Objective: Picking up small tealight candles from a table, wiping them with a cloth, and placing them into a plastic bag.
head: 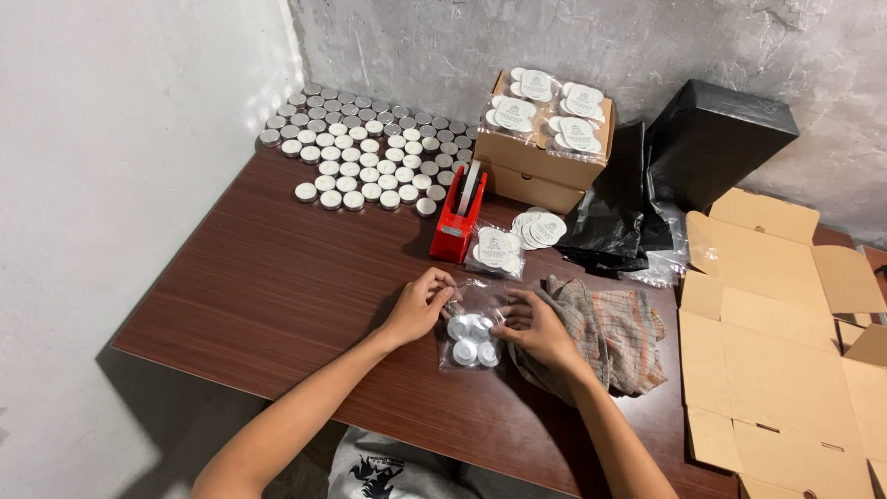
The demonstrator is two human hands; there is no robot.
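Two bare hands meet over a small clear plastic bag (469, 337) lying flat on the dark wood desk (277, 286). The left hand (420, 305) pinches the bag's upper left edge, its grip closed on the film between thumb and fingers. The right hand (536, 328) presses on the bag's right side with fingers curled against it; whether that grip is pinching the film or only resting on it cannot be told. Inside the bag sit a few white tea-light candles (469, 339), close together in a cluster.

Judging from this, the step in hand looks like settling the candles in the bag and bringing its mouth together. The next move would call for holding the open edge flat and even while the candles stay put.

Just beside the right hand lies a crumpled checked cloth (614, 337). Beyond the bag stands a red tape dispenser (456, 222), with a bag of round white labels (496, 249) touching its base and loose labels (540, 228) near it. Further back, rows of unpacked candles (365, 152) cover the desk's far corner, next to a brown cardboard box (536, 166) topped with filled packets. Black plastic bags (647, 185) and flattened cardboard (785, 342) lie to the right.
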